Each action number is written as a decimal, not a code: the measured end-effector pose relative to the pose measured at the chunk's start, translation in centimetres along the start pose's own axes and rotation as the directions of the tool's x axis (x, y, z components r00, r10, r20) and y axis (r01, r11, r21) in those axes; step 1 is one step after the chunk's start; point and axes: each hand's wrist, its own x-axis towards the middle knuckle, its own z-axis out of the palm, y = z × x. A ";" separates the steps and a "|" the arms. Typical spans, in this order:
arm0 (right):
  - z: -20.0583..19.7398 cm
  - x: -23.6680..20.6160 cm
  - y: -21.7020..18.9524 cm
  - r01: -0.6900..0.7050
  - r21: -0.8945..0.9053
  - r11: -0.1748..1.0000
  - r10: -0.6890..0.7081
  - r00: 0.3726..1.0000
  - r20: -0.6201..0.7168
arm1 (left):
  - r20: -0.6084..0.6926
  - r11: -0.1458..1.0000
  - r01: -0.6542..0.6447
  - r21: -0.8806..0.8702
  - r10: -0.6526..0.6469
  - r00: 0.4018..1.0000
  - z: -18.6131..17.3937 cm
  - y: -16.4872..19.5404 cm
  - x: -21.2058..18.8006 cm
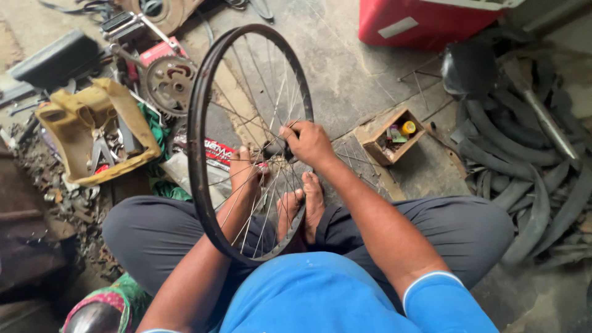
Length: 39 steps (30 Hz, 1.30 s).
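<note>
Thin black metal bicycle wheel rim (198, 132) with fine wire spokes, upright between crossed knees over the concrete floor (345, 74), right hand (306, 143) clenched on the dark hub (273, 150), left hand (245, 172) curled behind spokes, grasp unclear.

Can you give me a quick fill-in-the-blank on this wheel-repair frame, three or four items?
1. The right hand grips the hub of the black spoked bicycle ____.
2. The left hand reaches the hub from behind the thin metal ____.
3. The small wooden box on the concrete floor holds a bottle with a ____ cap.
4. The old black rubber tyres are heaped on the person's ____ side.

Missing words: wheel; spokes; yellow; right
</note>
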 end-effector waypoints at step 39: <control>-9.3 -4.6 18.2 -0.041 -0.797 0.602 0.609 0.670 0.425 | 0.224 0.601 -0.798 -0.041 0.784 0.579 -3.3 18.5 -15.0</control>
